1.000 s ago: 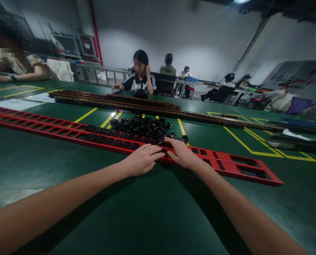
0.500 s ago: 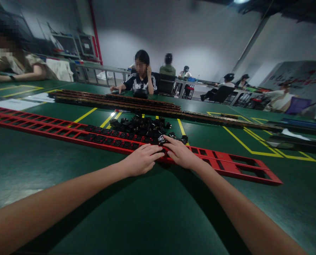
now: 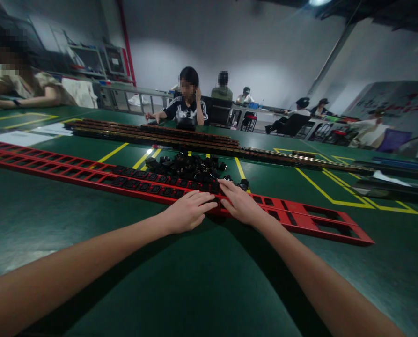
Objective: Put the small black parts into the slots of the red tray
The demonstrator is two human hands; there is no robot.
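Observation:
A long red frame [image 3: 335, 216] with two rows of rectangular openings lies across the table. Black power sockets [image 3: 155, 189] fill several openings left of my hands. My left hand [image 3: 187, 210] rests over the near row, fingers stretched out toward the right and nothing visible in its grasp. Close beside it, my right hand [image 3: 240, 201] has its fingertips on a black socket [image 3: 215, 186] at the far row; its fingers partly hide that piece. Just behind the frame is a heap of loose black sockets [image 3: 189, 164].
Long dark rails [image 3: 152, 133] lie stacked beyond the heap. White papers [image 3: 26, 136] are at the left, and yellow tape lines [image 3: 314, 187] mark the green table [image 3: 209, 281]. A person [image 3: 187, 100] sits across; another person [image 3: 29, 89] sits at the left.
The socket at my right fingertips has turned from its shiny metal-pronged side to a dark side. My right hand has shifted slightly; my left hand stays in place.

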